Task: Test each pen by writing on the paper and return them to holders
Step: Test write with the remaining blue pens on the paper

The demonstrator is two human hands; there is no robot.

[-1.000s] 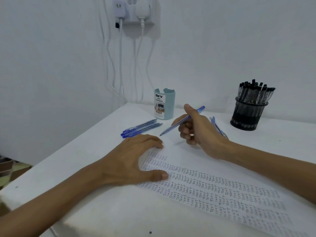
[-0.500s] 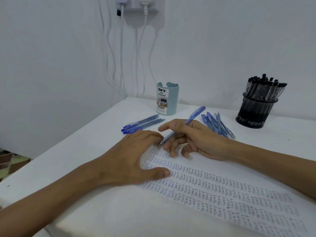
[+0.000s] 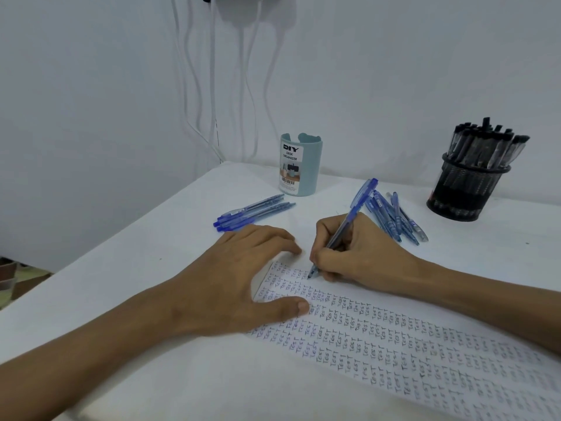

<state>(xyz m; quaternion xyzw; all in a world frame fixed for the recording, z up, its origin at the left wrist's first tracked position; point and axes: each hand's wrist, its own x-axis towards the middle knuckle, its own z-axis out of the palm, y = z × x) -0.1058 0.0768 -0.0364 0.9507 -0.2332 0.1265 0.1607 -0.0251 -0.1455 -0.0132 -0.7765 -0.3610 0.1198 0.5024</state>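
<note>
Pen (image 3: 349,219) barrel partly hidden in right hand (image 3: 364,253) grip.

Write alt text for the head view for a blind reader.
A right hand writes with a blue pen on paper covered in rows of "TEST" while the left hand presses it flat. Behind lie loose blue pens, a teal holder and a mesh holder of black pens.
</note>
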